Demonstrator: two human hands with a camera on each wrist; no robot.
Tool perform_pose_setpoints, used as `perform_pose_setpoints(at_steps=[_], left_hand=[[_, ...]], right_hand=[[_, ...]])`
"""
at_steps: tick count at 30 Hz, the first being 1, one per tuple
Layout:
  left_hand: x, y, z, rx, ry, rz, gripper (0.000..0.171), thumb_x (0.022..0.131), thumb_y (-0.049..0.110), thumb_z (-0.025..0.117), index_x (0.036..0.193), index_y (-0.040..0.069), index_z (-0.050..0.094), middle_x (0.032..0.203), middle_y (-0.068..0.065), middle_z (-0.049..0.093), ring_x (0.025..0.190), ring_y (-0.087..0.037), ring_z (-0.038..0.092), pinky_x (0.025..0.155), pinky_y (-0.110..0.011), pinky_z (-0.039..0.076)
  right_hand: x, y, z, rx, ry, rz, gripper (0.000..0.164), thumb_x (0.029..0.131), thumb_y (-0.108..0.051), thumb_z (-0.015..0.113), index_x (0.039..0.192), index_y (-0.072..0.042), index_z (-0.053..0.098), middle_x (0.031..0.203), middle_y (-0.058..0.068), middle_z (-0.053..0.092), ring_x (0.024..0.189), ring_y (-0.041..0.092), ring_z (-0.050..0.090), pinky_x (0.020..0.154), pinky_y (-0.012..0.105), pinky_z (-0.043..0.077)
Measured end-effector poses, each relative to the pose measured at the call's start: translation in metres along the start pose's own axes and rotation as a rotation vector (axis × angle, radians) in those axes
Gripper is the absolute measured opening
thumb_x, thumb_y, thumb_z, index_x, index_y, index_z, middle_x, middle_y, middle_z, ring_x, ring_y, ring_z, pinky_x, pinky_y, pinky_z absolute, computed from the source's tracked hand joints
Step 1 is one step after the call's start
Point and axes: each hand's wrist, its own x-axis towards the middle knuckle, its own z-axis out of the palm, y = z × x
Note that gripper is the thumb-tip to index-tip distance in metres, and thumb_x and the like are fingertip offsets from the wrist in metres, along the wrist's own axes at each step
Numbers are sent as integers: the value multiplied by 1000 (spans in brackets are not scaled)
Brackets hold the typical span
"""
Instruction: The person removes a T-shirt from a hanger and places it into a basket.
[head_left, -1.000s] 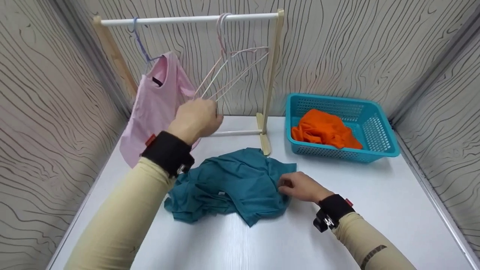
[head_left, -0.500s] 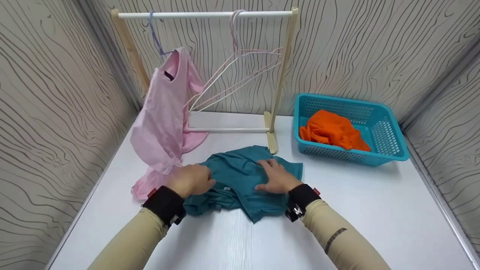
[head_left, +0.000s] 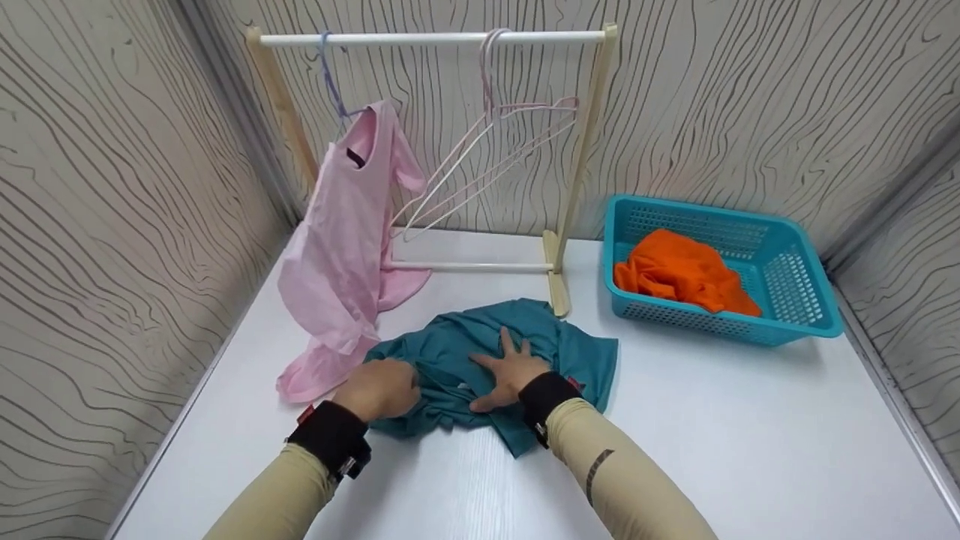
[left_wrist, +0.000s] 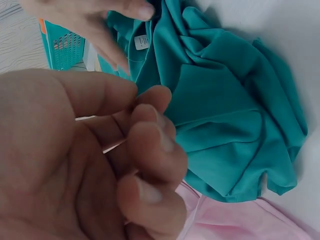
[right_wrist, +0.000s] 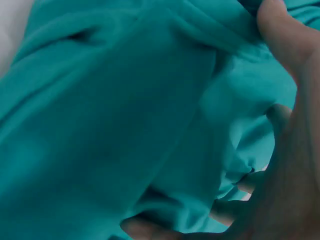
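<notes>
A crumpled teal shirt [head_left: 450, 337] with a small white label [left_wrist: 142, 42] lies on the white table. My right hand [head_left: 514, 375] rests on its middle with the fingers spread; in the right wrist view the fingers [right_wrist: 230, 212] lie across the folds. Over the shirt's left end is my left hand [head_left: 382, 388], its fingers curled. The left wrist view shows the thumb [left_wrist: 105, 92] meeting the index fingertip; whether any cloth is pinched there is hidden.
A pink shirt [head_left: 349, 217] hangs on a blue hanger from the rack's white rail [head_left: 420, 38], its lower end on the table beside the teal shirt. Thin pink and white hangers [head_left: 469, 146] hang to its right. An orange cloth [head_left: 682, 270] lies in a teal basket [head_left: 817, 307] at right.
My left hand has come down from near the hangers and the pink shirt to the teal shirt's left end. My right hand has moved left from the shirt's right edge to its middle, fingers spreading.
</notes>
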Motion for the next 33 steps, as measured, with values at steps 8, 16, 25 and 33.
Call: perform_pose_setpoints(at_steps=[8, 16, 25, 33], left_hand=[[1, -1, -1, -13, 4, 12, 19, 88, 23, 52, 89, 11, 67, 79, -3, 57, 77, -21, 51, 77, -41, 46], [3, 1, -1, -15, 20, 45, 15, 86, 22, 52, 83, 13, 64, 80, -2, 58, 76, -19, 52, 73, -40, 45], [5, 4, -4, -50, -33, 40, 17, 87, 22, 51, 78, 13, 63, 67, -3, 54, 62, -20, 51, 55, -32, 40], [10, 13, 1, -7, -18, 76, 18, 86, 22, 52, 87, 13, 67, 67, -2, 56, 63, -20, 52, 59, -35, 41]], right_hand=[[-1, -6, 11, -22, 87, -56, 67, 75, -58, 63, 134, -32, 43, 148, 16, 23, 129, 48, 25, 85, 66, 37], [-2, 5, 27, -42, 217, -102, 47, 77, -35, 67, 119, -16, 60, 138, 15, 37, 121, 43, 36, 78, 55, 47], [-13, 37, 23, 39, 248, -166, 31, 73, -11, 68, 99, -14, 53, 96, 7, 56, 84, 24, 55, 68, 39, 46], [-44, 75, -5, 71, 104, -138, 47, 81, -11, 63, 125, -22, 52, 126, 5, 55, 117, 27, 49, 97, 47, 39]])
